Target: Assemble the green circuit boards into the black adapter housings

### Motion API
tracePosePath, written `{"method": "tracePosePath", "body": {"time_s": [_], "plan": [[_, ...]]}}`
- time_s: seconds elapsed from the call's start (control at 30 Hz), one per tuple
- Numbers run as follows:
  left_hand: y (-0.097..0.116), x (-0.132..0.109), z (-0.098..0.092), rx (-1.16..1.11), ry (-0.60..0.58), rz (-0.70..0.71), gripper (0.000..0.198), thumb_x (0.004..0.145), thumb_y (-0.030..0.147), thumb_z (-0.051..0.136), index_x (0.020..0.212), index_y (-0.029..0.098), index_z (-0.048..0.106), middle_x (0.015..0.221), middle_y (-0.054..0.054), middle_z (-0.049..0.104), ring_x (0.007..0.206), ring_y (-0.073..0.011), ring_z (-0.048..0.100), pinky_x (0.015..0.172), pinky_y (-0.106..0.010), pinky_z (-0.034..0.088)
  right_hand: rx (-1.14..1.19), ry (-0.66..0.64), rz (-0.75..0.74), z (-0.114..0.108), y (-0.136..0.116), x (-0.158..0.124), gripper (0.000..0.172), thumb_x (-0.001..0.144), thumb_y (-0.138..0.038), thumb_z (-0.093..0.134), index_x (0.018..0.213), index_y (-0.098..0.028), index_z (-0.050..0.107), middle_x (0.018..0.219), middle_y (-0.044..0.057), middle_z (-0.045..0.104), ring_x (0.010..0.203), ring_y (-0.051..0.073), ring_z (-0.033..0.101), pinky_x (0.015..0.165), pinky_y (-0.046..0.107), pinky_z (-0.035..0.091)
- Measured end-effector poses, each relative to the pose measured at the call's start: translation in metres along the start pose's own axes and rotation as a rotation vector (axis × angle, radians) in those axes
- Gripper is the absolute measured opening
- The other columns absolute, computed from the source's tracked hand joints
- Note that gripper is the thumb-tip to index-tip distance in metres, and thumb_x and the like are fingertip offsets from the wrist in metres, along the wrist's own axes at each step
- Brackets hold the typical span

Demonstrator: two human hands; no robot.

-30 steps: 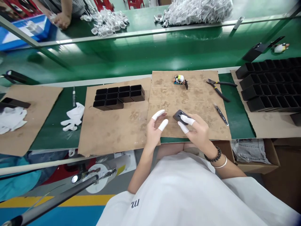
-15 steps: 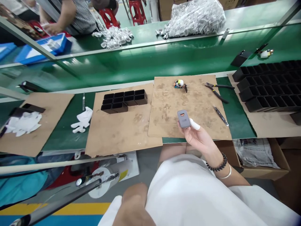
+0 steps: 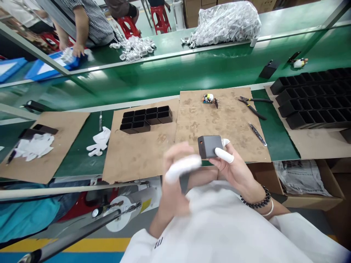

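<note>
My right hand [image 3: 233, 166] holds a dark grey box-shaped housing [image 3: 210, 147] with a small port on its left end. White covers sit on its thumb and a finger. My left hand [image 3: 177, 179], blurred by motion, is just left of the housing and apart from it; its fingers are partly bent, with a white cover on one, and whether it holds anything is unclear. Beyond them, a small circuit assembly [image 3: 210, 98] lies on the cardboard sheet [image 3: 192, 120]. Pliers [image 3: 253, 106] and tweezers [image 3: 257, 134] lie to the right.
Black housings [image 3: 137, 120] stand in a group on the left cardboard, and many more black housings [image 3: 309, 98] on the right. White gloves [image 3: 100, 140] lie farther left. Across the green belt [image 3: 153, 76], a person [image 3: 95, 25] works near a blue tray [image 3: 38, 69].
My left hand has risen from the lower edge toward the housing. My right hand has turned the housing so its long side shows. The person's hands across the belt have moved right.
</note>
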State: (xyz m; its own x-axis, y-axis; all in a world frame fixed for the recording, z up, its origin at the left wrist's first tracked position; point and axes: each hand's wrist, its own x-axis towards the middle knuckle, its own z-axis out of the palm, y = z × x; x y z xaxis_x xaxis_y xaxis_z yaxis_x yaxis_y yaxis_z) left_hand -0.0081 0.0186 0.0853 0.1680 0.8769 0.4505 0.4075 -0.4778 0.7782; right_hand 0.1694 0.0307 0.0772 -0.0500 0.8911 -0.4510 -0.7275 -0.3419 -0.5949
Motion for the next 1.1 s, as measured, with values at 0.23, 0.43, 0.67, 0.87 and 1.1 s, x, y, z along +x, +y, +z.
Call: {"method": "tracePosePath", "body": {"time_s": [0.23, 0.43, 0.67, 0.87, 1.1], "plan": [[-0.027, 0.017, 0.057, -0.35, 0.095, -0.155, 0.046, 0.09, 0.062, 0.063, 0.11, 0.02, 0.062, 0.092, -0.005, 0.071, 0.076, -0.018, 0.066, 0.07, -0.03, 0.053, -0.327, -0.142, -0.254, -0.001, 0.012, 0.004, 0.063, 0.067, -0.035, 0.093, 0.107, -0.032, 0.044, 0.086, -0.009, 0.066, 0.059, 0.01, 0.064, 0.055, 0.023, 0.057], [-0.019, 0.018, 0.064, -0.89, 0.075, -0.77, 0.045, 0.083, 0.064, 0.06, 0.075, 0.02, 0.059, 0.065, 0.001, 0.061, 0.059, -0.0152, 0.059, 0.06, -0.028, 0.05, -0.807, -0.198, -0.417, -0.015, -0.002, 0.018, 0.036, 0.096, -0.055, 0.063, 0.082, -0.022, 0.06, 0.057, -0.006, 0.051, 0.043, 0.007, 0.044, 0.04, 0.021, 0.034], [-0.042, 0.013, 0.057, -0.829, 0.043, -0.872, 0.037, 0.081, 0.056, 0.067, 0.075, 0.019, 0.061, 0.07, 0.001, 0.065, 0.066, -0.0154, 0.062, 0.064, -0.026, 0.05, -0.951, -0.19, -0.141, -0.023, -0.025, 0.022, 0.041, 0.09, -0.057, 0.067, 0.112, -0.022, 0.067, 0.075, 0.0, 0.072, 0.059, 0.016, 0.068, 0.056, 0.028, 0.056], [-0.044, 0.009, 0.053, -0.726, 0.016, -0.787, 0.039, 0.087, 0.057, 0.061, 0.079, 0.018, 0.062, 0.07, 0.001, 0.063, 0.062, -0.0118, 0.055, 0.057, -0.021, 0.043, -1.085, -0.359, -0.169, -0.024, -0.022, 0.019, 0.028, 0.086, -0.034, 0.073, 0.11, -0.022, 0.066, 0.105, 0.005, 0.078, 0.094, 0.021, 0.075, 0.084, 0.034, 0.061], [-0.067, 0.018, 0.045, -1.285, -0.597, -1.189, 0.053, 0.087, 0.067, 0.051, 0.073, 0.016, 0.056, 0.048, 0.008, 0.034, 0.036, -0.0033, 0.014, 0.039, -0.019, 0.009, -1.388, -0.609, -0.673, -0.029, -0.034, 0.022, 0.021, 0.091, -0.019, 0.071, 0.111, -0.023, 0.067, 0.11, 0.007, 0.074, 0.104, 0.022, 0.066, 0.091, 0.036, 0.056]]}}
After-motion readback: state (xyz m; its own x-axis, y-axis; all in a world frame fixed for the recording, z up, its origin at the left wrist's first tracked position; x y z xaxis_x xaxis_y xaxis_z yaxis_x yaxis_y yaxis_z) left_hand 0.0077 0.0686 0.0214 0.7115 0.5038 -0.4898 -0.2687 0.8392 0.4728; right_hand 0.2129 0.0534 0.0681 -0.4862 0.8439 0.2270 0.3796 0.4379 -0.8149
